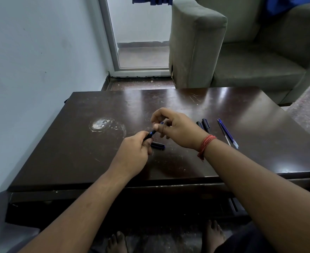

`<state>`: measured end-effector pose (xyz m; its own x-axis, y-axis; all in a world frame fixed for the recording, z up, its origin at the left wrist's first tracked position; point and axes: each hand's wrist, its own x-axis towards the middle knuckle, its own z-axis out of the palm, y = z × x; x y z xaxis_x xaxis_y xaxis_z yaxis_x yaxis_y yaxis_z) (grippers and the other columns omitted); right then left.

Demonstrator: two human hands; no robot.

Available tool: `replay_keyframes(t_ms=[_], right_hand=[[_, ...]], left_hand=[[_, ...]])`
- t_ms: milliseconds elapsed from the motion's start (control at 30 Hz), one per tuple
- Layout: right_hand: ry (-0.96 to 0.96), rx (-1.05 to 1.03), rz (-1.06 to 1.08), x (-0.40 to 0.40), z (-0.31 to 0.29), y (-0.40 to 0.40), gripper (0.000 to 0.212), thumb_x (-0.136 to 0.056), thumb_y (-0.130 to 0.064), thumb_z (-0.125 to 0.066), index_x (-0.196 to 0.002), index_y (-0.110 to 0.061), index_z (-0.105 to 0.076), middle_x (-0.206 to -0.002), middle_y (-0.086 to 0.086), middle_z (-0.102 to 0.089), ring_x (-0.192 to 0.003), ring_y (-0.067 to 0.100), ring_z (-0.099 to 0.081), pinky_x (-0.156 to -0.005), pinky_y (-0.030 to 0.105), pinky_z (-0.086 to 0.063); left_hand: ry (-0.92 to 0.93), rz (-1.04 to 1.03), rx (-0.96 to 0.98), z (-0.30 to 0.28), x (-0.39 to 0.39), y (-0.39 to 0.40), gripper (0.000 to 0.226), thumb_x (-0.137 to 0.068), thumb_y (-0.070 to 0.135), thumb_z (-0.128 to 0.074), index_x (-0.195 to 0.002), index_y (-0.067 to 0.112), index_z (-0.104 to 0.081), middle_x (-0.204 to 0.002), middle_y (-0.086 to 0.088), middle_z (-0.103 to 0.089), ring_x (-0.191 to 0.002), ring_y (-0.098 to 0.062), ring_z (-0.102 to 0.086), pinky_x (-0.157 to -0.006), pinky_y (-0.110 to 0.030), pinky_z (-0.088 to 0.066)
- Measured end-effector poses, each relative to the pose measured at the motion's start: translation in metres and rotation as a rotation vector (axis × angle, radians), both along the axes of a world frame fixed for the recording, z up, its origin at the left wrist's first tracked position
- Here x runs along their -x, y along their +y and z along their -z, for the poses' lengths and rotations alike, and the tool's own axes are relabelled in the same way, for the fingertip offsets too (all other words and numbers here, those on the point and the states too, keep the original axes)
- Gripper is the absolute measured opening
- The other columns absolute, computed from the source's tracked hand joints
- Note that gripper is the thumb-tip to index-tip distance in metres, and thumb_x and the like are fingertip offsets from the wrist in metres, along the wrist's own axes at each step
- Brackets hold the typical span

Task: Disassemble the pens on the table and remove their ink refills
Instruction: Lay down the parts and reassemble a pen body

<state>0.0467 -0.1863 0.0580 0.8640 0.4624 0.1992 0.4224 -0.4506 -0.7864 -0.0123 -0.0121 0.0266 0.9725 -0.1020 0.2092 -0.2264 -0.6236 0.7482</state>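
Your left hand grips the dark barrel of a pen above the middle of the table, fingers curled round it, while your right hand pinches the blue ink refill that shows between the two hands. The refill appears partly drawn from the barrel, so the step in hand looks like pulling the ink out of this pen.

On the tabletop just beneath your left hand lies a short dark pen piece, likely a cap or end section already taken off. Toward the right edge, just past your right wrist with its red thread band, two dark pen parts lie side by side; whether they are whole pens or emptied barrels cannot be told from here. Farther right, near that edge, two loose refills lie close together, which suggests at least two pens are already done.

The next move calls for a straight pull along the barrel's axis, your left hand holding firm so the thin refill slides free without bending. Once out, it would sensibly join the two refills on the right, with the empty barrel set beside the other dark parts.
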Motion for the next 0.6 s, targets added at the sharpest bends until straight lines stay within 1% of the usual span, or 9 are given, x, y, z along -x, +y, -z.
replay_keyframes(t_ms=[67,133,233,300,333,367,433,500,600], right_hand=[[0.033,-0.018,-0.038,-0.001,0.000,-0.005,0.008,-0.095,-0.010,-0.060,-0.100,-0.016,-0.062,-0.081,-0.004,-0.065,-0.065,0.008,-0.064,-0.063,0.023,-0.056],[0.055,0.002,-0.021,-0.001,0.001,-0.005,0.005,-0.096,-0.011,-0.060,-0.093,-0.012,-0.064,-0.072,-0.002,-0.063,-0.059,0.005,-0.061,-0.058,0.020,-0.054],[0.036,0.098,0.083,-0.003,0.005,0.001,0.026,-0.097,-0.031,-0.059,-0.082,-0.011,-0.065,-0.061,-0.002,-0.062,-0.048,0.004,-0.056,-0.049,0.021,-0.051],[0.025,0.130,0.100,-0.003,0.005,0.002,0.034,-0.097,-0.040,-0.055,-0.079,-0.013,-0.065,-0.061,-0.003,-0.063,-0.046,0.005,-0.056,-0.048,0.022,-0.051],[0.029,0.105,0.077,-0.003,0.005,0.000,0.030,-0.098,-0.039,-0.055,-0.082,-0.016,-0.065,-0.063,-0.005,-0.065,-0.047,0.005,-0.057,-0.048,0.021,-0.050],[0.048,0.050,0.035,-0.003,0.004,-0.002,0.020,-0.098,-0.034,-0.056,-0.087,-0.018,-0.064,-0.067,-0.007,-0.065,-0.050,0.006,-0.059,-0.050,0.020,-0.050],[0.108,-0.068,-0.048,-0.004,0.002,-0.007,0.003,-0.096,-0.018,-0.060,-0.094,-0.018,-0.062,-0.075,-0.007,-0.064,-0.055,0.010,-0.060,-0.055,0.023,-0.053],[0.103,-0.046,-0.054,-0.005,0.003,-0.009,0.004,-0.096,-0.014,-0.060,-0.092,-0.013,-0.062,-0.073,-0.001,-0.064,-0.055,0.010,-0.060,-0.055,0.024,-0.054],[0.014,0.118,0.058,-0.005,0.007,-0.003,0.031,-0.098,-0.036,-0.056,-0.076,-0.015,-0.062,-0.053,-0.007,-0.059,-0.043,0.005,-0.055,-0.047,0.022,-0.049]], left_hand=[[-0.013,0.001,-0.011,0.000,0.001,0.000,0.028,-0.101,0.014,-0.051,-0.076,0.025,-0.057,-0.063,0.007,-0.062,-0.054,-0.001,-0.053,-0.055,-0.010,-0.040],[-0.012,0.010,-0.036,0.000,0.001,0.000,0.027,-0.101,0.014,-0.051,-0.077,0.023,-0.057,-0.064,0.005,-0.063,-0.055,-0.002,-0.053,-0.056,-0.012,-0.040],[-0.004,0.015,-0.044,0.001,0.001,0.001,0.026,-0.101,0.014,-0.051,-0.078,0.023,-0.058,-0.066,0.004,-0.064,-0.055,-0.004,-0.053,-0.054,-0.013,-0.039],[-0.002,0.019,-0.045,0.001,0.001,0.001,0.025,-0.101,0.013,-0.051,-0.079,0.024,-0.058,-0.066,0.005,-0.063,-0.055,-0.003,-0.054,-0.053,-0.012,-0.039],[-0.002,0.016,-0.038,0.001,0.000,0.001,0.023,-0.101,0.013,-0.051,-0.081,0.022,-0.059,-0.066,0.006,-0.064,-0.055,-0.003,-0.054,-0.052,-0.012,-0.039],[-0.004,0.011,-0.031,0.001,0.000,0.001,0.021,-0.100,0.013,-0.052,-0.083,0.019,-0.061,-0.066,0.006,-0.064,-0.054,-0.003,-0.054,-0.052,-0.011,-0.038],[-0.018,0.003,-0.032,0.000,-0.001,0.001,0.020,-0.100,0.012,-0.052,-0.082,0.016,-0.061,-0.065,0.006,-0.064,-0.055,-0.005,-0.054,-0.052,-0.011,-0.037],[-0.021,0.011,-0.044,0.001,-0.001,0.001,0.022,-0.100,0.012,-0.053,-0.079,0.017,-0.060,-0.064,0.006,-0.063,-0.054,-0.006,-0.053,-0.051,-0.012,-0.036],[-0.014,0.024,-0.056,0.002,0.001,0.000,0.025,-0.099,0.011,-0.053,-0.077,0.020,-0.058,-0.063,0.005,-0.062,-0.054,-0.004,-0.052,-0.052,-0.012,-0.036]])
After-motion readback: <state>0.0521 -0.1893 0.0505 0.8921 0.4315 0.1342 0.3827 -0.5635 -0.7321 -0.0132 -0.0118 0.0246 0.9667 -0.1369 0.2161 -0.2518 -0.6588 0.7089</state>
